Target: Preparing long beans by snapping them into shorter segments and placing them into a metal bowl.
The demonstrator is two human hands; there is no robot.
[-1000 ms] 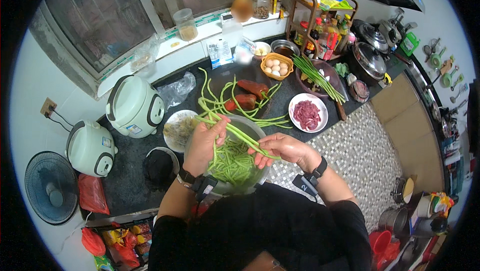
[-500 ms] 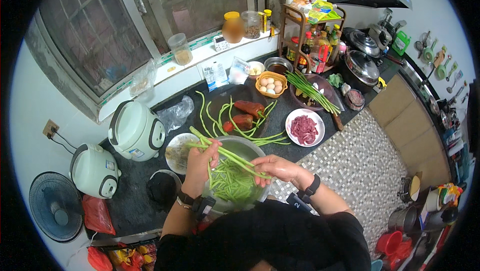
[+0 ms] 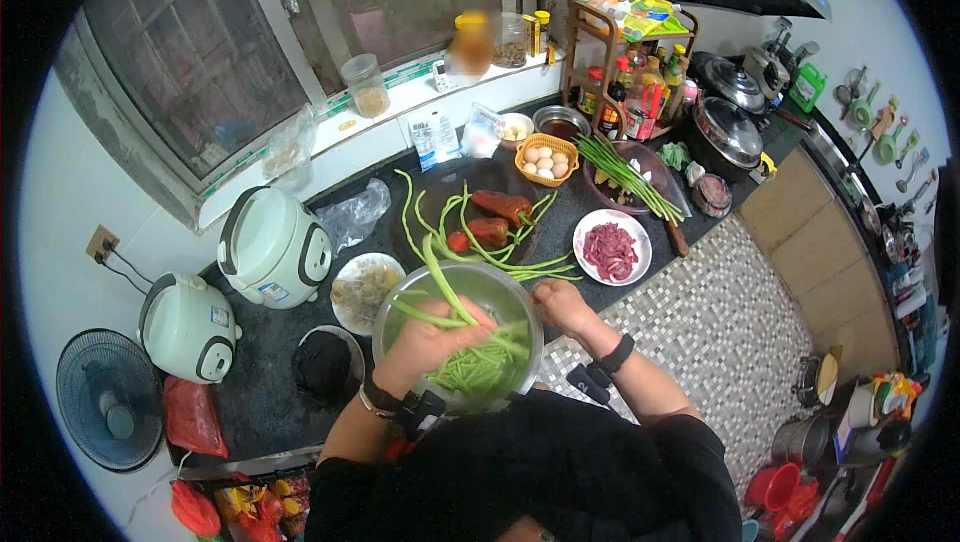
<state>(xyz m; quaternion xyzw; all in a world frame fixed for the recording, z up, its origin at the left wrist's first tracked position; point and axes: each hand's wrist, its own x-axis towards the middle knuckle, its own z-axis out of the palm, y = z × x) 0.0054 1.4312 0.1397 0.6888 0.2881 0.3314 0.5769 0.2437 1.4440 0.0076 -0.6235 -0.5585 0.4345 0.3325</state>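
Observation:
My left hand is closed round a bunch of long green beans, held over a metal bowl. Short bean pieces lie inside the bowl, and motion smears part of the view there. By the bowl's right rim is my right hand, its fingers pinched together; whatever is in them is too small to make out. Beyond the bowl, more long beans trail over a dark round board or pan with large red peppers and a small round red thing.
A plate of sliced raw meat sits at the right, near a knife handle and spring onions. Behind is an egg basket. Leftward stand two rice cookers, a plate and a bowl holding something black.
My left hand has moved right and over the bowl with the beans, now tipped more upright. My right hand has let go of them and moved up and right to the rim.

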